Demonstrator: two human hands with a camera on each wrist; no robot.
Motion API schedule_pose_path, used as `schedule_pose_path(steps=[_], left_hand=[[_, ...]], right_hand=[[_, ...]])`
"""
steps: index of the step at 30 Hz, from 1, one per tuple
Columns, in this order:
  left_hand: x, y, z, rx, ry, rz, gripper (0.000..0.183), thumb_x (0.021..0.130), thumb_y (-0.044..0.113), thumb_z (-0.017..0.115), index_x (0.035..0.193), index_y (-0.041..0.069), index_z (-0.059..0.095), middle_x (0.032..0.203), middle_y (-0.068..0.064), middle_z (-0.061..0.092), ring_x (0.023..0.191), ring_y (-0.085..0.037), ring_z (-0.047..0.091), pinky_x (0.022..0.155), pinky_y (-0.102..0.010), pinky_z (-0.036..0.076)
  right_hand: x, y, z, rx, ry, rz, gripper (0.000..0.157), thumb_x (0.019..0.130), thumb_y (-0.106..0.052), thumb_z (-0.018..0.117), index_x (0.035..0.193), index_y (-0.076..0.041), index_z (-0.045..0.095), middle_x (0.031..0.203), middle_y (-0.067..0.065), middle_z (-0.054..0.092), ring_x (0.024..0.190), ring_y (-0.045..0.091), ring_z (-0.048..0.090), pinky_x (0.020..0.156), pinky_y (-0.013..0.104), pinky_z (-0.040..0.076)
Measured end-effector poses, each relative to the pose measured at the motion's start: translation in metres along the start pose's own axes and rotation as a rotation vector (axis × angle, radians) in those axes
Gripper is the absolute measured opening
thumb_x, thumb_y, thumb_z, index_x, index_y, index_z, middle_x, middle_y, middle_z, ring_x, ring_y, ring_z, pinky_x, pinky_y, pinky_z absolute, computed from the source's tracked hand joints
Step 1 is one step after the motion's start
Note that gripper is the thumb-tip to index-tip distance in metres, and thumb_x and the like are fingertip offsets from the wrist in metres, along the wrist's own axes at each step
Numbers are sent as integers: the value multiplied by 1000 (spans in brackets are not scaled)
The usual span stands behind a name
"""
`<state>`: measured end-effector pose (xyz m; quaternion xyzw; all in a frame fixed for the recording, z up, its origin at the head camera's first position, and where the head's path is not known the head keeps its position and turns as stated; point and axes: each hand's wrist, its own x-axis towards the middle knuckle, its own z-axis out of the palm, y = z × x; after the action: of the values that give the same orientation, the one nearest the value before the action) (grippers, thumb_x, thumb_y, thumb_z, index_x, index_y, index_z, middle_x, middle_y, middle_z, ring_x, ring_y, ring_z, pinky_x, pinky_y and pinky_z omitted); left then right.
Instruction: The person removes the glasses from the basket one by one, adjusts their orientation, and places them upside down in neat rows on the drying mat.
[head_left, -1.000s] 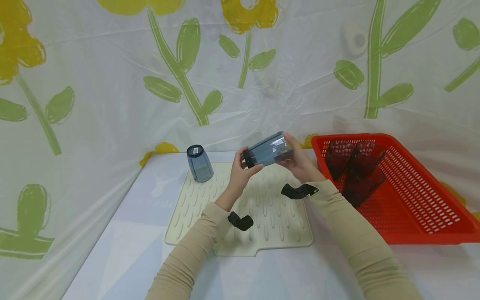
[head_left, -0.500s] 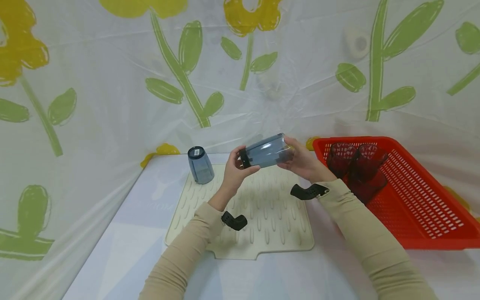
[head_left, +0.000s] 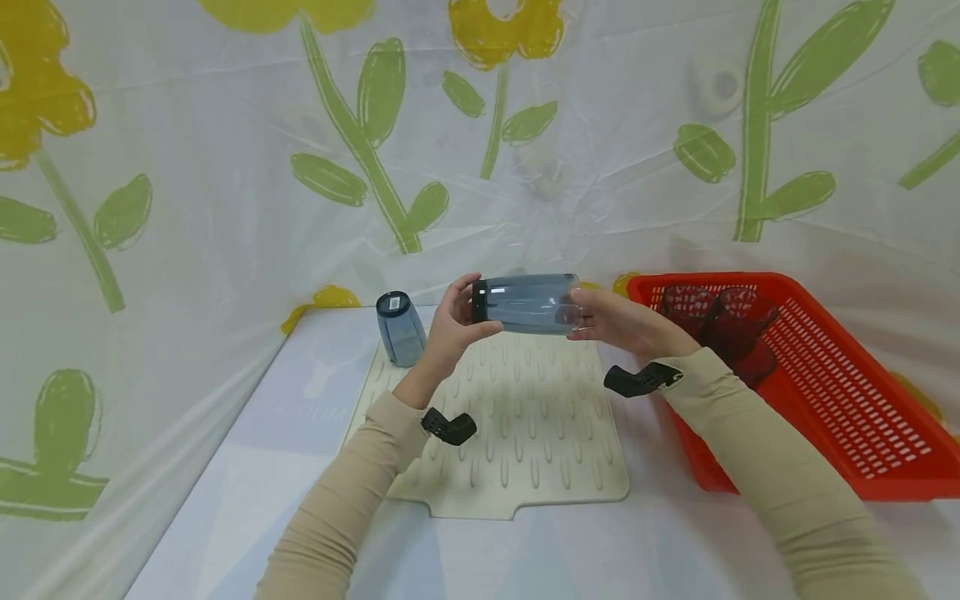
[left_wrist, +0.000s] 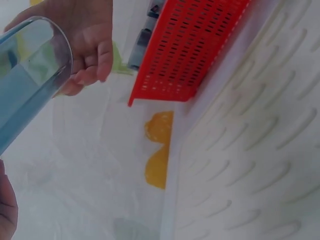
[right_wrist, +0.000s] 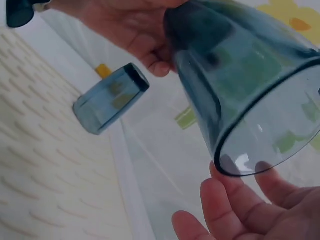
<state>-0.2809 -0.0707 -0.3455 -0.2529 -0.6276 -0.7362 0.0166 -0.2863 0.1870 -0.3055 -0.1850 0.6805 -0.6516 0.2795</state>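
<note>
A blue-tinted drinking glass (head_left: 528, 304) is held sideways in the air over the cream drying mat (head_left: 525, 433), its dark base to the left and its rim to the right. My left hand (head_left: 450, 333) grips the base end, thumb below. At the rim end, my right hand (head_left: 630, 321) holds the glass with its fingertips; the right wrist view shows those fingertips at the rim (right_wrist: 235, 172). Upside down on the mat's far left corner stands a second blue glass (head_left: 402, 337), with a small label on its base.
To the right is a red perforated plastic basket (head_left: 900, 490), with several dark-looking glasses (head_left: 738, 321) at its far left end. A flower-printed sheet (head_left: 600, 167) hangs behind the table. Black wrist devices (head_left: 450, 427) sit on both cuffs.
The held glass has turned from a slant to nearly level. My left hand has shifted left along with its base, and my right hand has moved right toward the rim.
</note>
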Motion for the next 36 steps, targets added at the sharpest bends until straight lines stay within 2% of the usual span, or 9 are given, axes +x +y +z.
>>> schedule_pose_path(steps=[4,9,11,18,22,27,36], left_hand=[[2,8,-1,-20,-20,19,114,54,47,81,140,1,24,118,-2,49,93,-9,52,77,-21,46],[5,16,-1,-85,-45,24,115,53,43,83,139,-3,24,111,5,52,93,-8,52,77,-20,46],[6,19,0,-109,-54,24,115,52,42,84,139,-4,24,112,6,52,95,-7,52,77,-19,46],[6,29,6,-129,-78,55,117,52,43,85,137,-9,24,125,0,44,104,-5,49,82,-16,44],[7,35,11,-126,-104,60,116,53,46,83,135,-10,26,123,1,45,107,-6,49,84,-17,43],[7,39,17,-127,-100,33,114,51,49,84,133,-10,29,114,4,49,103,-7,51,83,-18,45],[6,41,20,-111,-80,-44,115,46,48,85,132,-7,34,110,1,52,96,-7,54,77,-19,46]], right_hand=[[-4,-3,-2,-104,-29,-15,74,88,-41,52,142,-5,16,129,17,37,113,30,39,99,45,35],[-10,-4,-3,-186,-67,-44,70,87,-39,57,135,1,24,116,11,48,104,24,49,95,38,40],[-13,-4,-2,-218,-79,-37,69,87,-36,57,134,2,26,118,12,48,105,24,50,95,37,39],[-16,-3,-1,-391,-114,75,75,81,-29,63,140,-6,24,136,18,37,122,35,35,100,51,31],[-12,-2,1,-463,-173,88,79,79,-35,65,140,-5,24,136,17,39,122,35,37,101,53,30],[-9,0,6,-513,-206,119,85,77,-36,68,141,-5,23,137,15,38,122,32,36,101,55,29],[-3,0,14,-513,-224,165,84,75,-31,72,142,-12,26,138,9,38,123,28,33,103,54,26]])
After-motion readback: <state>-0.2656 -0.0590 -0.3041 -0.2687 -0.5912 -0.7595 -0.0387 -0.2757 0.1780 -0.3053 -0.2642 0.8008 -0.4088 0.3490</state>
